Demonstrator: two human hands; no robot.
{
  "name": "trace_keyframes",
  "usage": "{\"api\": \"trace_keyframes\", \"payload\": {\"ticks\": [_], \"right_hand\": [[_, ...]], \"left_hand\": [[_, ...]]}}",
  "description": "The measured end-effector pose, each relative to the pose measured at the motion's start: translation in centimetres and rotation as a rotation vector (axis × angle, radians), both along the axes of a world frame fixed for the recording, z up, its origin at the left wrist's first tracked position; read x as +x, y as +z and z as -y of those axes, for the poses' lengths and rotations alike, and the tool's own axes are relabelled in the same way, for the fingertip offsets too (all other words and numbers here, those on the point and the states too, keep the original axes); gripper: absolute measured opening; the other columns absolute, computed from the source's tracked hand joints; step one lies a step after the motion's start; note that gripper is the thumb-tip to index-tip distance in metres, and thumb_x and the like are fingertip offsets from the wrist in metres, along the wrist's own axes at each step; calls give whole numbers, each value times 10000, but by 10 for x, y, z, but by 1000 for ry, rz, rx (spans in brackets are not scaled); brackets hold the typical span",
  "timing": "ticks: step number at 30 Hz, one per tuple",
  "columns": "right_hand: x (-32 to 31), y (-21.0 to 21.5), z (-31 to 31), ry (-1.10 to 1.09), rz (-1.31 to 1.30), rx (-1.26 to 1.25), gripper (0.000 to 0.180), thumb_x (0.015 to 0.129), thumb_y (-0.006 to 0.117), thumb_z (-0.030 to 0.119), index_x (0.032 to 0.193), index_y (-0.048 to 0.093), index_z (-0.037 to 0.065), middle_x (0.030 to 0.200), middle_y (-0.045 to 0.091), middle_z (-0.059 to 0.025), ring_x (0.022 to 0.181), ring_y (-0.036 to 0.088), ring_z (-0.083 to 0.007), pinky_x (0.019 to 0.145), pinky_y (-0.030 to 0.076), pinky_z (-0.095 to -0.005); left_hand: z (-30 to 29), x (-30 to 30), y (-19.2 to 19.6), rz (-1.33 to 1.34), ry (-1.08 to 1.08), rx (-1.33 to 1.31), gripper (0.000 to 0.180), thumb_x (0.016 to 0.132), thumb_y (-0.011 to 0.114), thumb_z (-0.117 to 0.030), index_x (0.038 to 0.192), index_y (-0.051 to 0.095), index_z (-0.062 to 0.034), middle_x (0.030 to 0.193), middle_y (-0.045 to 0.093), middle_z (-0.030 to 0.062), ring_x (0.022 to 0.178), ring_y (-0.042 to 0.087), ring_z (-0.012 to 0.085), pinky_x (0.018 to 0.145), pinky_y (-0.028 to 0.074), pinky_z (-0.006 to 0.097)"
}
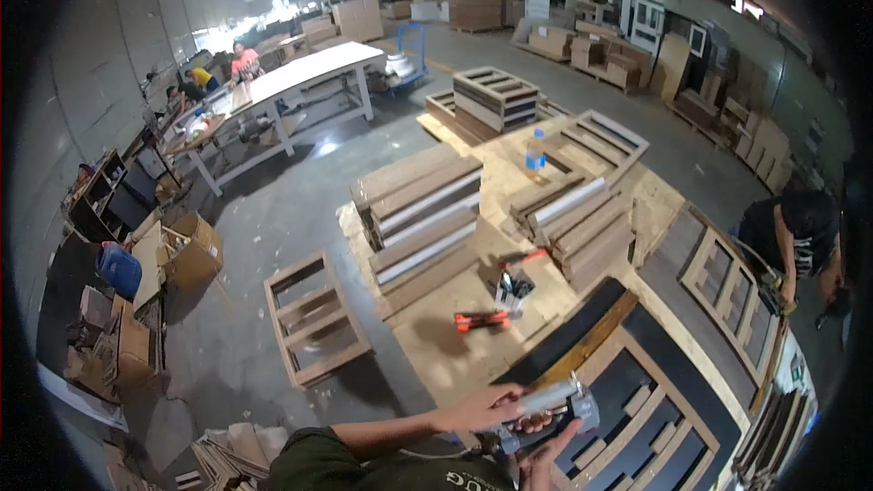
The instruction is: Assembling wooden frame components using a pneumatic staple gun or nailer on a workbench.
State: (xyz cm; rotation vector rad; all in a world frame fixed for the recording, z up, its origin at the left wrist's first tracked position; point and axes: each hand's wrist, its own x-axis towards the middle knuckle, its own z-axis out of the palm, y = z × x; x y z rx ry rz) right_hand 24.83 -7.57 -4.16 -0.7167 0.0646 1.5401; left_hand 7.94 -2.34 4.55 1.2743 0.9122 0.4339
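Observation:
Low in the head view, both my hands are on a grey pneumatic nail gun with a thin air hose. My left hand reaches across from the left, its fingers closed around the gun's body. My right hand is closed about the gun from below, thumb extended upward; part of its grip is hidden. Beneath and right of the gun lies a wooden frame with slats and small blocks over dark panels. Just beyond it are a dark padded strip and an orange-handled tool.
A small box of dark pieces, stacked boards, more boards and a bottle occupy the plywood table. A slatted frame leans at its left. Another person works at the right over a frame.

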Motion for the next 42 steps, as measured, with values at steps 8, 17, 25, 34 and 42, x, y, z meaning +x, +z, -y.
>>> {"api": "trace_keyframes", "payload": {"ticks": [8,17,25,34,42], "right_hand": [[-26,-12,-2,407,414,415,600,912,441,484,1242,426,-17,1164,528,-118,1084,507,-223,983,376,-371],[56,86,14,953,1130,710,797,733,673,534,1291,410,29,1071,578,-199,1042,551,-351,875,427,-452],[306,53,39,222,1843,154,444,735,726,341,1091,631,93,1029,648,-137,949,624,-300,839,491,-400],[412,-28,-27,145,2210,19,533,740,703,331,1193,552,97,1211,545,-70,1153,500,-274,1013,337,-511],[398,-44,-108,327,1938,25,321,748,686,371,991,660,161,1047,616,-60,1041,549,-274,933,397,-453]], "left_hand": [[12,-2,20,-538,258,995,548,766,677,-282,1205,491,-12,1095,528,243,999,526,412,866,420,467],[36,40,4,-137,355,324,277,810,661,-41,1072,586,7,945,618,50,863,578,155,776,470,296],[8,101,11,-487,-87,307,328,740,684,-59,1033,552,7,869,624,75,783,618,188,704,496,311],[-94,276,52,-688,-444,945,602,597,790,-205,1128,594,-1,785,661,191,725,668,307,643,530,362],[-199,311,-49,-556,-610,1188,480,600,824,-271,873,559,21,782,588,182,715,608,353,635,491,422]]}}
